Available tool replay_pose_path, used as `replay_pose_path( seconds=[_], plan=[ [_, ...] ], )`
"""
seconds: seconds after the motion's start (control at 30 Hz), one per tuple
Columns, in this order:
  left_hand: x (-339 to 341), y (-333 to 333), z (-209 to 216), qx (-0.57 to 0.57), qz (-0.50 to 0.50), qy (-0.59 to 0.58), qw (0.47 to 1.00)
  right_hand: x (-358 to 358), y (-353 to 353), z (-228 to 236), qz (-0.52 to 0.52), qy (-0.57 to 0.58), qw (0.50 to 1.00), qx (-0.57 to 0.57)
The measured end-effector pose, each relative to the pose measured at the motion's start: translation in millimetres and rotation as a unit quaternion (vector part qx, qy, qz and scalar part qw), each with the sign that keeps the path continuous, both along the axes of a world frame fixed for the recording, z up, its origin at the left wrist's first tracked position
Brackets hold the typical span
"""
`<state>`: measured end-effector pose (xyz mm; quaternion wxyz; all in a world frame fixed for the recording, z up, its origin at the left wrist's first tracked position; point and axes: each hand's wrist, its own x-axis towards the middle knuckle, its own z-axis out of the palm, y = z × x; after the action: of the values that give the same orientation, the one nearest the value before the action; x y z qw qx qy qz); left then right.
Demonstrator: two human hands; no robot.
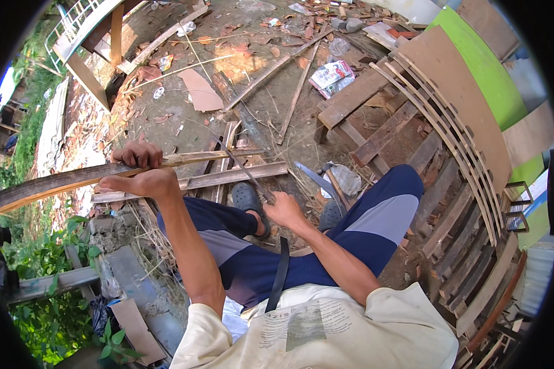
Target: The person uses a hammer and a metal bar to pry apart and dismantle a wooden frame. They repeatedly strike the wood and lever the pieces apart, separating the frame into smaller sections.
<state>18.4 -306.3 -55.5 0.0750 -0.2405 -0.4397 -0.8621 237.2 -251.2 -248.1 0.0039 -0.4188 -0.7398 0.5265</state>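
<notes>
My left hand (143, 169) is closed around a long strip of wood (55, 181), dark on its upper face and pale along its edge. The strip runs from the left rim across to a split, pale end before my knees. In my right hand (284, 210), between my knees, is the handle of a long, thin-bladed knife (243, 165). Its blade points up and left, past the strip's pale end, and I cannot tell whether they touch. Beneath the strip lie pale wooden battens (237, 176).
By my right foot are a grey-blue blade (317, 178), a wooden-handled tool (337, 184) and a white bag (349, 179). Wooden pallets (375, 138) and long thin slats (452, 132) stand at right. A table (83, 74) is far left; plants (49, 307) grow near left.
</notes>
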Motion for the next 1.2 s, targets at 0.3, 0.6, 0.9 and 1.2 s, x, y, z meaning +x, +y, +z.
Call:
replay_pose_path(
  seconds=[0.3, 0.6, 0.9, 1.2],
  plan=[
    [-11, 6, -34, -0.004, -0.010, 0.053, 0.999, -2, 5, -27, -0.022, 0.006, 1.000, 0.008],
    [-7, 10, -61, -0.001, -0.045, 0.019, 0.999, -2, 17, -39, -0.030, 0.052, 0.917, -0.394],
    [-14, 15, -65, -0.014, -0.029, -0.038, 0.999, -18, -8, 33, 0.014, 0.087, 0.993, -0.084],
    [6, 30, -62, 0.000, -0.013, -0.082, 0.997, -32, 5, -39, -0.056, 0.018, 0.998, -0.012]
  ],
)
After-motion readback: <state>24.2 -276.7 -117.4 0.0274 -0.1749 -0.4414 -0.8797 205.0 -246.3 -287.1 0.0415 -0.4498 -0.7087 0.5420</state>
